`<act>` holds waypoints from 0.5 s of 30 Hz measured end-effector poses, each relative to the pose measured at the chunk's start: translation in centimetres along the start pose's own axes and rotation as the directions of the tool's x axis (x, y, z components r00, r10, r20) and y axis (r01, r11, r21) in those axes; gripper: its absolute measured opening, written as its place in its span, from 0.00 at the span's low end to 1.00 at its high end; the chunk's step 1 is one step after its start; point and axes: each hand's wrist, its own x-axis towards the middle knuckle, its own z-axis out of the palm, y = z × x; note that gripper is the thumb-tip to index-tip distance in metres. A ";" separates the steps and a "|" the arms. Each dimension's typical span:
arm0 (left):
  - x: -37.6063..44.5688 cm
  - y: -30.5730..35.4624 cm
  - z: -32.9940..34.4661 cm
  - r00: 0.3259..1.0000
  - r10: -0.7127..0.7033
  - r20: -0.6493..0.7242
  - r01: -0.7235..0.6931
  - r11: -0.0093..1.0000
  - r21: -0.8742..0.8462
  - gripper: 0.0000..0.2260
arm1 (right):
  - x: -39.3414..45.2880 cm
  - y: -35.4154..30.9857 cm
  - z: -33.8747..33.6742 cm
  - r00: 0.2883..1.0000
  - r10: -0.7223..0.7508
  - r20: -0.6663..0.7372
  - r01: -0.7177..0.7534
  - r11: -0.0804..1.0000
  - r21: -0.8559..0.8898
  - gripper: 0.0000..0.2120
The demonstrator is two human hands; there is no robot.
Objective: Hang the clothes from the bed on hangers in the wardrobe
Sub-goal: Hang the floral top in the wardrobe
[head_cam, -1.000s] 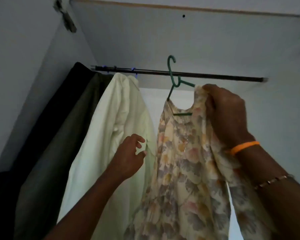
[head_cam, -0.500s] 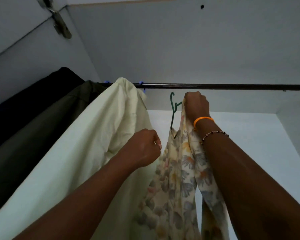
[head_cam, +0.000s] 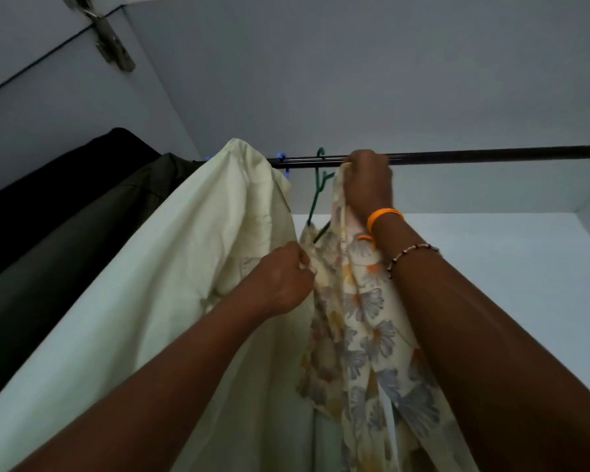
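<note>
While the right hand [head_cam: 367,180] grips the top of the floral dress [head_cam: 361,321] and the shoulder of the green hanger [head_cam: 317,195] up at the rail [head_cam: 491,157], the left hand [head_cam: 283,281] pinches the dress's near edge lower down. The hook sits at the rail; whether it has caught, I cannot tell. To do this step well, I would say: lift until the hook clears the bar, settle it over, and let go with the right grip only once the hanger takes the weight. The left should draw the cloth straight so the neckline sits evenly on both arms of the hanger, since thin fabric like this slips off easily.

Just left of the dress hangs a cream garment [head_cam: 171,267], touching it or nearly so; beyond that an olive one [head_cam: 82,240] and a black one [head_cam: 41,178]. The wardrobe is pale inside and dim, with a metal hinge [head_cam: 111,46] at upper left. The rail runs bare to the right.
</note>
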 end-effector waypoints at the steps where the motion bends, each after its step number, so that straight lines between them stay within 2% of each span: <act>1: -0.1 0.3 -0.2 1.000 -0.012 0.002 0.012 0.999 -0.041 0.15 | -0.2 -1.1 0.3 0.999 0.015 0.030 -0.016 0.999 0.048 0.12; 4: -0.1 0.7 -0.5 0.999 -0.039 0.016 0.042 0.979 -0.201 0.19 | -0.5 -3.7 1.0 0.976 0.091 0.200 -0.138 0.962 0.235 0.12; 6: -0.6 0.8 -0.7 0.998 -0.061 0.029 0.067 0.960 -0.272 0.21 | -1.5 -4.8 0.8 0.913 0.128 0.386 -0.287 0.876 0.387 0.14; 8: -1.8 0.9 -1.1 0.997 -0.067 0.032 0.073 0.953 -0.292 0.21 | -3.3 -5.4 0.1 0.835 0.124 0.537 -0.436 0.746 0.504 0.15; 9: -2.8 1.2 -1.4 0.997 -0.066 0.034 0.074 0.946 -0.316 0.21 | -4.8 -5.9 -0.5 0.800 0.117 0.588 -0.491 0.691 0.531 0.15; 11: -5.2 1.6 -2.3 0.994 -0.085 0.067 0.104 0.923 -0.369 0.21 | -8.6 -6.9 -1.8 0.762 0.108 0.638 -0.524 0.681 0.511 0.16; 13: -8.1 1.9 -3.1 0.981 -0.149 0.124 0.186 0.904 -0.386 0.21 | -13.0 -8.3 -3.7 0.739 0.122 0.662 -0.547 0.682 0.486 0.17; 15: -11.8 2.3 -4.1 0.953 -0.230 0.199 0.288 0.891 -0.351 0.18 | -17.6 -10.3 -6.7 0.693 0.163 0.702 -0.614 0.644 0.456 0.17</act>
